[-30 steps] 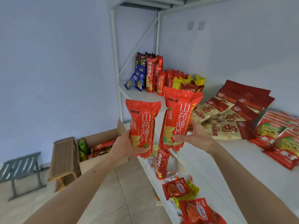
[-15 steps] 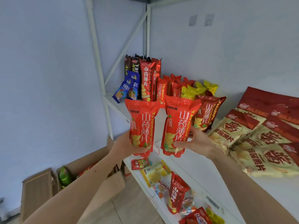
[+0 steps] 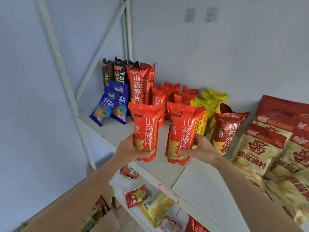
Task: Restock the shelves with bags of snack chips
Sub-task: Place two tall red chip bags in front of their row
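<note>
I hold two tall orange-red chip bags upright over the front of the white shelf [image 3: 115, 131]. My left hand [image 3: 128, 150] grips the bottom of the left bag [image 3: 145, 129]. My right hand [image 3: 199, 149] grips the lower part of the right bag [image 3: 182, 133]. Both bags hang just above the shelf surface, in front of a row of similar red bags [image 3: 160, 99], yellow bags [image 3: 207, 104] and a dark red bag [image 3: 225, 129].
Tall red and black bags [image 3: 120, 72] and blue bags [image 3: 108, 106] stand at the shelf's back left corner. Flat beige and red packs [image 3: 260, 148] lie at the right. A lower shelf [image 3: 120, 186] holds mixed snacks. A cardboard box [image 3: 103, 213] sits below left.
Both hands have carried the two bags forward and closer over the shelf. The view has moved in towards the shelf corner, and the box has slid out at the bottom left.
</note>
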{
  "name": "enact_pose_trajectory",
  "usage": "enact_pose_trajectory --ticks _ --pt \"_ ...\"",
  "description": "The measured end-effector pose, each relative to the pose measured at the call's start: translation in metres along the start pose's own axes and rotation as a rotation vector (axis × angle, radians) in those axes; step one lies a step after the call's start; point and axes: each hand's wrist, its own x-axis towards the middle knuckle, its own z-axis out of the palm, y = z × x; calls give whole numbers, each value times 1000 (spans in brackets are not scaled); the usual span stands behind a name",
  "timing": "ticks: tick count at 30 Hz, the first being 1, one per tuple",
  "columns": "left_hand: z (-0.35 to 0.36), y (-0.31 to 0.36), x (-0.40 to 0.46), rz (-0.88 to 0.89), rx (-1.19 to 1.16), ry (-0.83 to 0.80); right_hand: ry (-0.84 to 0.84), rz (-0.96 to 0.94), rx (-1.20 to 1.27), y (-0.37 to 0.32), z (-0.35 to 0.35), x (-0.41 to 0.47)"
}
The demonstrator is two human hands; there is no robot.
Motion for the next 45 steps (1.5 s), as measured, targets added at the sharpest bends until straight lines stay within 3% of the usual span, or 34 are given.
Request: enact_pose_trajectory --ticks 10,22,27,37,45 --pt "-9 -21 126 26 -78 -106 54 133 0 14 17 95" --pt "-15 -52 249 230 -9 -299 310 377 -80 28 55 152" --pt "-10 -57 272 251 -13 -367 391 412 -60 34 66 155" --pt "-2 -66 271 272 -18 -270 444 429 -117 38 81 154" --pt "1 -65 271 300 98 -282 450 467 -185 36 82 157"
